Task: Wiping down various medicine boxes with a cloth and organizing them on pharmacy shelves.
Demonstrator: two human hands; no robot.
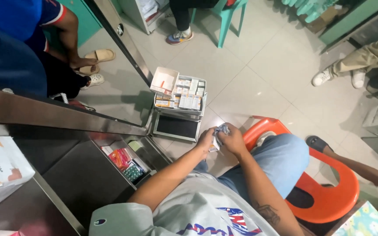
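The person sits on an orange plastic chair [329, 192] with both hands brought together in front of the knee. The left hand [206, 139] and the right hand [232, 139] touch each other around a small crumpled bit of pale wrapping [221, 130], which sits between them just above the floor; the fingers of both hands are curled in and pinching it from either side, the left from the left edge and the right from the top and right. What exactly the wrapping is cannot be told, as it is small and mostly covered. Just beyond the hands, farther off on the tiled floor [259, 74], stands a grey tray [180, 112] packed with rows of small white and orange boxes, with an open white carton [164, 80] leaning at its far left corner; a flat dark-faced tray [176, 127] lies just near of it. To the left runs a metal-edged glass worktop [62, 116], and below it a shelf [143, 150] holds a red packet [120, 158] and green blister strips [134, 172]. Other people's legs and shoes show at the far left, far centre and far right, well apart from the hands.
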